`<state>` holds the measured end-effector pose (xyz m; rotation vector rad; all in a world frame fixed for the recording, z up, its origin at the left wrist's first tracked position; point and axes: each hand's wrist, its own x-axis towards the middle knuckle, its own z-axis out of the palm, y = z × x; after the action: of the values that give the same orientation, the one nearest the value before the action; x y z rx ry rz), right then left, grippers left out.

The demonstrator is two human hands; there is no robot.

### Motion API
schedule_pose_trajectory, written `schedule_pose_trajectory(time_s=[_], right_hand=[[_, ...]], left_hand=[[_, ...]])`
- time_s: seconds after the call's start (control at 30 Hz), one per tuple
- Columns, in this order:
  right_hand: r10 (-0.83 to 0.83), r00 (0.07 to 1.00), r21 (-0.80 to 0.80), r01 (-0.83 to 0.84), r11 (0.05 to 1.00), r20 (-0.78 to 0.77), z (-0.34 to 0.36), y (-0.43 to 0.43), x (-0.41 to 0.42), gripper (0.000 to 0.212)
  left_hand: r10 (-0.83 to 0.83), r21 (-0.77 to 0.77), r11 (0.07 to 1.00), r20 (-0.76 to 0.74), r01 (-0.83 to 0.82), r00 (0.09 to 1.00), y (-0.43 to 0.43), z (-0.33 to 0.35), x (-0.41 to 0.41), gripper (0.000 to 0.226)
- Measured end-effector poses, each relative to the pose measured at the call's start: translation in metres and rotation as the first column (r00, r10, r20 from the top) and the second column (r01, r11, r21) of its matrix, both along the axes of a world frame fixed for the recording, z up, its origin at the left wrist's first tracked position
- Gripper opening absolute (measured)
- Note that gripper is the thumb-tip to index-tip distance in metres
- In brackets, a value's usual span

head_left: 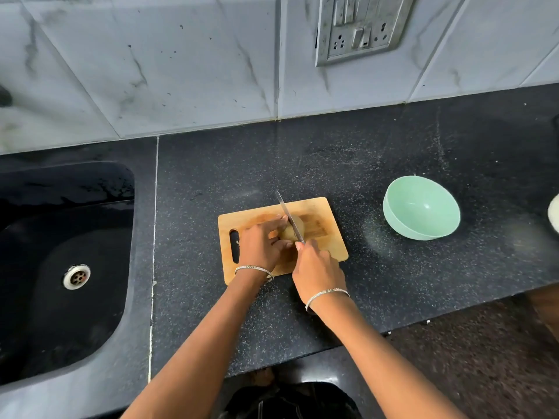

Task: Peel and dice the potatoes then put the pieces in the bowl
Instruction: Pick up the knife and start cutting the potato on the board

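Observation:
A pale yellow potato (292, 230) lies on the wooden cutting board (329, 225) in the middle of the black counter. My left hand (261, 244) grips the potato from its left side, fingers curled over it. My right hand (317, 269) holds the handle of a knife (289, 214), whose blade crosses the top of the potato and points away from me. The handle is hidden inside my fist. A mint green bowl (421, 208) stands to the right of the board, tilted toward me and with nothing visible inside.
A black sink (60, 267) with a steel drain fills the left side. A tiled wall with a switch panel (361, 25) runs behind the counter. A pale object (554, 217) shows at the far right edge. The counter's front edge runs near my forearms.

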<state>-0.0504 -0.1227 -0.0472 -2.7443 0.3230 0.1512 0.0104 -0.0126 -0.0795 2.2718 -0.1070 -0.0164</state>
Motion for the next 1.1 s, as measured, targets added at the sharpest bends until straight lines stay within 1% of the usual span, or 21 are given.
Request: schedule_pose_trajectory(time_s=[0.17,0.37,0.47,0.57,0.63,0.73,0.87,1.1], right_hand=[[0.015,1.000,-0.010,-0.015,1.000,-0.019,-0.001,0.000,0.006,0.034],[0.038,0.998,-0.008,-0.039,0.999,-0.054,-0.002,-0.010,-0.015,0.033],[0.039,0.998,0.016,-0.038,0.999,-0.047,-0.002,-0.008,-0.003,0.032],[0.040,0.998,0.045,-0.038,0.998,-0.045,-0.003,-0.001,0.009,0.035],[0.053,0.998,0.029,-0.052,0.998,-0.026,-0.006,0.000,0.010,0.036],[0.079,0.996,-0.014,-0.080,0.997,-0.035,-0.009,-0.006,0.005,0.035],[0.088,0.994,-0.071,-0.093,0.993,-0.063,-0.011,-0.009,-0.007,0.035],[0.072,0.996,-0.084,-0.076,0.994,-0.046,-0.012,-0.006,0.003,0.033]], left_hand=[[0.005,0.074,0.997,0.017,-0.006,1.000,-0.003,0.004,0.003,0.048],[0.030,0.045,0.999,-0.011,-0.029,0.999,-0.005,0.002,0.005,0.052],[0.037,0.019,0.999,-0.006,-0.037,0.999,-0.005,0.001,0.005,0.052],[0.049,-0.001,0.999,0.000,-0.049,0.999,-0.004,-0.002,0.004,0.047],[0.055,-0.006,0.998,0.000,-0.055,0.998,-0.005,-0.001,0.004,0.045],[0.037,0.029,0.999,0.005,-0.037,0.999,-0.005,0.003,0.006,0.045],[0.036,0.032,0.999,-0.018,-0.036,0.999,-0.006,0.005,0.005,0.051],[0.053,0.030,0.998,-0.027,-0.052,0.998,-0.007,0.005,0.010,0.051]])
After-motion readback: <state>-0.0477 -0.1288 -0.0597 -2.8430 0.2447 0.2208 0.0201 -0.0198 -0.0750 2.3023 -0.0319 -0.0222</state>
